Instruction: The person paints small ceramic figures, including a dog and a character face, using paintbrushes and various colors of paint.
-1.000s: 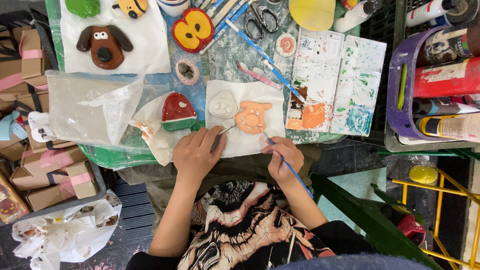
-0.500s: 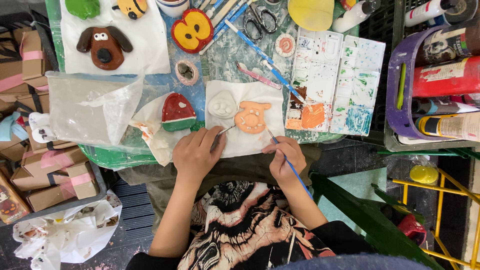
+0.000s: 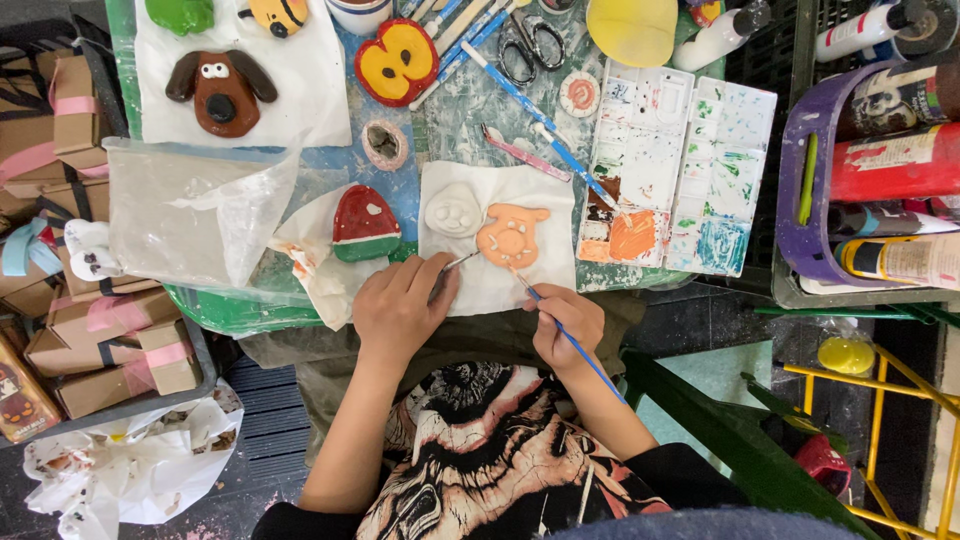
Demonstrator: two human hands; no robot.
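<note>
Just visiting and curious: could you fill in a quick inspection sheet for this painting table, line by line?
Surface: table smeared with paint, mostly covered.
Job's things: orange clay face and unpainted white face lie on a white paper; blue-handled brush has its tip at the orange face's lower edge.
Clutter: paint palette, scissors, spare brushes, brown dog figure, red-and-green piece, plastic bag.
Grippers: right hand holds the brush; left hand rests on the paper's edge, a thin tool by its fingers.
Cables: nothing seen.
Surroundings: paint tubes in a crate on the right, cardboard boxes on the left.
</note>
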